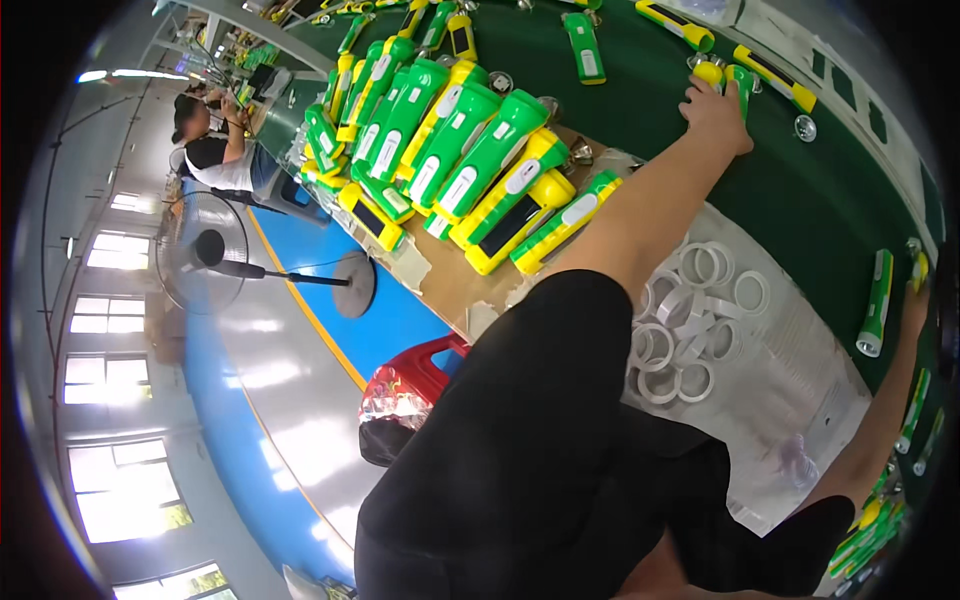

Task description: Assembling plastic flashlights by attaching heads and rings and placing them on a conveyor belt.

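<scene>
My left hand [716, 112] reaches across the dark green work surface, its fingers closed on a green and yellow flashlight [740, 84]. Part of that flashlight is hidden by the fingers. A yellow flashlight with a solar panel [775, 78] lies just beyond. At the far right rim, my right hand [915, 302] is small and darkened, closed round a yellow flashlight part [920, 270]. A green flashlight with a clear lens [876, 305] rests beside it. Under my left forearm lies a big pile of green and yellow flashlights [470, 160].
White rings [690, 325] lie heaped on a plastic-covered board [770, 400] near me. A loose silver reflector [805, 128] sits at the far right. More flashlights [870, 530] are stacked at the lower right. A standing fan [205, 250], a red stool [412, 372] and a seated person [225, 145] are to the left.
</scene>
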Demonstrator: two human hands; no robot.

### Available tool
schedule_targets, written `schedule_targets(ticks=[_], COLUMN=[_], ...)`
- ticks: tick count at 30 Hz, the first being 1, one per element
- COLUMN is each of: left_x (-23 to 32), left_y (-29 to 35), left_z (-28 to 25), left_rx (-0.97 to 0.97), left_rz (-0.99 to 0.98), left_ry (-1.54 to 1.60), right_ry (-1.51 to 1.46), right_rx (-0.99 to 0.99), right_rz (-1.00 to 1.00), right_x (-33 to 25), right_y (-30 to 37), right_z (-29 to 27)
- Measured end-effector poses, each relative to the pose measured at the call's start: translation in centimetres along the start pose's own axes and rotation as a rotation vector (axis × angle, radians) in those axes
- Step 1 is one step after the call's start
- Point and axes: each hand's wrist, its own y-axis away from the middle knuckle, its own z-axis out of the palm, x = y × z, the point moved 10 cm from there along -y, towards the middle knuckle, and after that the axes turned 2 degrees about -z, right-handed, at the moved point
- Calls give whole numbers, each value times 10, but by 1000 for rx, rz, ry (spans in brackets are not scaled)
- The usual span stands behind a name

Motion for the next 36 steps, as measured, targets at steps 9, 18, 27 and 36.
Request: schedule_targets(ticks=[9,18,27,36], left_x=[-59,-343,-514,-522], left_y=[77,258,262,291], left_z=[-125,-284,-207,-202], left_rx=[77,666,882,999], left_rz=[244,77,-498,-411], left_ry=[880,1134,679,680], right_ry=[-2071,-1956,-1780,-1666], right_rx=[-39,-572,-604,-513], right_rz=[221,49,15,138], right_x=[-233,-458,-520,-475], right_y=[118,269,332,359], right_z=[-174,-231,-235,-234])
